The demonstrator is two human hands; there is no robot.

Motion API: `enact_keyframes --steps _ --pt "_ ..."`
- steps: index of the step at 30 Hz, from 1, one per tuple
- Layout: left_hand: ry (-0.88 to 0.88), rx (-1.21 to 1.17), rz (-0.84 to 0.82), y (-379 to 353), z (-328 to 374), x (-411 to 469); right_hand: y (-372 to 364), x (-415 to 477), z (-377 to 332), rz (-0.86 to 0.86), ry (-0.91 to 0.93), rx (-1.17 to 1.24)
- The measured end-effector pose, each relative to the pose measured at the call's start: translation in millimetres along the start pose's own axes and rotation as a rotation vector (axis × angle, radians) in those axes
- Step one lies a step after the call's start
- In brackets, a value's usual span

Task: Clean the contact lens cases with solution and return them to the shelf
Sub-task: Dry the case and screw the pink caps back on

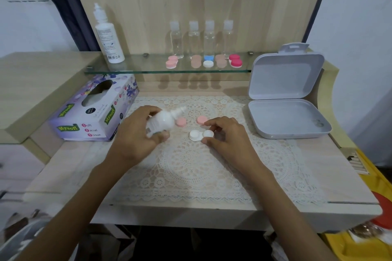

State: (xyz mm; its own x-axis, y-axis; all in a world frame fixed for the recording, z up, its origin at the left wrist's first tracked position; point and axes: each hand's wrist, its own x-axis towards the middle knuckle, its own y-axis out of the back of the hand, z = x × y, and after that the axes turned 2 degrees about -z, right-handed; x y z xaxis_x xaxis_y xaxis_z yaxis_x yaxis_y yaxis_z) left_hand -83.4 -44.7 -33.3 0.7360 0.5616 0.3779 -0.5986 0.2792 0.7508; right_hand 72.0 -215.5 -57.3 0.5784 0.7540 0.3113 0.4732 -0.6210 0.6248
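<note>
At the middle of the tabletop (84,165), on the lace mat (191,167), the right hand (228,136) pinches the white lens case (198,135) by its right cup. The left hand (136,135) wraps a small solution bottle (163,120) (nozzle tilted toward the back edge); two pink caps (181,122) lie just behind the case.

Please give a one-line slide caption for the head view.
Left hand holds a solution bottle; right hand pinches the open white lens case.

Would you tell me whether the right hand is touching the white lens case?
Touching: in the head view the right hand pinches the white lens case at its right cup.
</note>
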Motion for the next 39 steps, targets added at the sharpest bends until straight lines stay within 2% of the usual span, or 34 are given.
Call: enact_keyframes --steps 5,8,11,18,27,29,31,34,36,39 --pt "0.168 -0.297 0.189 6 -15 -15 0 0 -1 -0.002 0.007 -0.017" --pt "0.222 -0.454 0.228 5 -20 -20 0 0 -2 0.003 0.011 -0.012" --pt "0.243 -0.508 0.236 5 -23 -21 0 -1 -2 0.008 0.014 -0.012" --pt "0.245 -0.534 0.249 3 -27 -23 -1 1 0 0.007 0.038 -0.037" --pt "0.224 -0.554 0.345 -5 -15 -31 -2 0 0 0.014 0.047 -0.053" --pt "0.206 -0.516 0.418 -3 -10 -34 -2 0 0 0.013 0.050 -0.060" --pt "0.143 -0.384 0.564 0 -4 -38 -2 0 0 0.012 0.049 -0.062" --pt "-0.077 -0.195 0.746 5 14 -42 -2 1 -1 0.012 0.047 -0.070" --pt "-0.192 -0.194 0.688 4 30 -40 -2 0 -2 0.015 0.046 -0.065" --pt "-0.260 -0.251 0.388 -8 39 -27 -1 0 -2 0.016 0.046 -0.057"
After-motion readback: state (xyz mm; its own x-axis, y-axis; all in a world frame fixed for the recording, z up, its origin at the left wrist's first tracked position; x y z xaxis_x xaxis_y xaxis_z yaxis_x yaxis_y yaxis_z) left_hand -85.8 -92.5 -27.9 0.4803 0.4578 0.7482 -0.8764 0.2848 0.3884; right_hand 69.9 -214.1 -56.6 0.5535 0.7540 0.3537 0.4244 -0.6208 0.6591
